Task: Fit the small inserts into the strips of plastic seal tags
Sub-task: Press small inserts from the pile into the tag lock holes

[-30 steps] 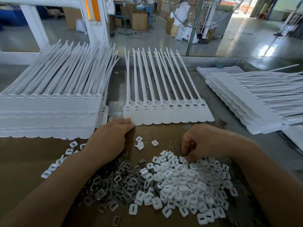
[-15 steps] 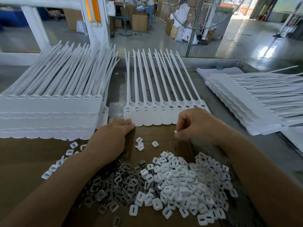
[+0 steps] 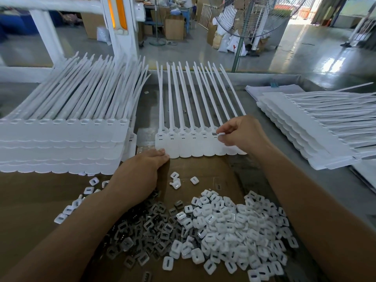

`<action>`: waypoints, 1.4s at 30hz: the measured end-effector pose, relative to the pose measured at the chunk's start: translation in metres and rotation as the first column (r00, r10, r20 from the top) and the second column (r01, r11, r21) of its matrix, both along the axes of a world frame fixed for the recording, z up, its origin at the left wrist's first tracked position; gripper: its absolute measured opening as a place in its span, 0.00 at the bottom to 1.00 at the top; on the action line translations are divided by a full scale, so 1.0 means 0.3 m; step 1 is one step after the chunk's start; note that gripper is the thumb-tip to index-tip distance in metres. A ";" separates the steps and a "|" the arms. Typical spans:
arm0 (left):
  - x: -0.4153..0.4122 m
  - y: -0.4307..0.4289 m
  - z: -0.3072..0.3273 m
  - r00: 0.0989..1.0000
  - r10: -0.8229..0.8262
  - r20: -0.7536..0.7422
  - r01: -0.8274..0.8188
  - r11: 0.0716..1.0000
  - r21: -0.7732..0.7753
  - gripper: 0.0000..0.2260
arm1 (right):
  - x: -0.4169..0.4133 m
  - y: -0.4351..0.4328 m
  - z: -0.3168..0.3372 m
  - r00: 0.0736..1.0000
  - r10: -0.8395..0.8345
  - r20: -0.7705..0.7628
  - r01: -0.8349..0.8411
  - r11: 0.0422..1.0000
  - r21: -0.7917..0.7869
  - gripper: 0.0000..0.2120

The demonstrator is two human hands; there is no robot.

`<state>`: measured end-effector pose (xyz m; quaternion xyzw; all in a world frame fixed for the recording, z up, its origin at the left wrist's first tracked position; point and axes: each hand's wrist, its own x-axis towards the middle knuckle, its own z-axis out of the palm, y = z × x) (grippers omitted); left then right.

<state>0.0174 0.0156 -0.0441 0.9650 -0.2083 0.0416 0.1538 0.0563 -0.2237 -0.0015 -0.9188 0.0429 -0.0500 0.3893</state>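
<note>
A strip of white plastic seal tags [image 3: 184,146] lies flat in the middle of the bench, tails pointing away from me. My left hand [image 3: 140,174] rests on the cardboard with its fingertips touching the strip's near left corner. My right hand [image 3: 242,133] is over the strip's right part and pinches a small white insert [image 3: 220,133] at a tag head. A heap of white inserts [image 3: 230,226] lies on the cardboard in front of me, with darker metal inserts [image 3: 146,231] heaped to its left.
A tall stack of tag strips [image 3: 61,139] stands at the left. Another fanned stack [image 3: 317,129] lies at the right on the grey bench [image 3: 254,171]. Brown cardboard [image 3: 30,200] covers the near part. Beyond the bench edge are a white frame, a fan and boxes.
My right hand lifted from the white insert heap with an insert and moved forward onto the right part of the strip. My left hand stayed at the strip's near left corner.
</note>
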 end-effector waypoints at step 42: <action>-0.022 0.005 0.011 0.999 -0.027 0.041 0.027 1.000 -0.001 0.23 | 0.112 0.026 -0.045 0.996 -0.089 -0.023 0.086 0.991 -0.099 0.13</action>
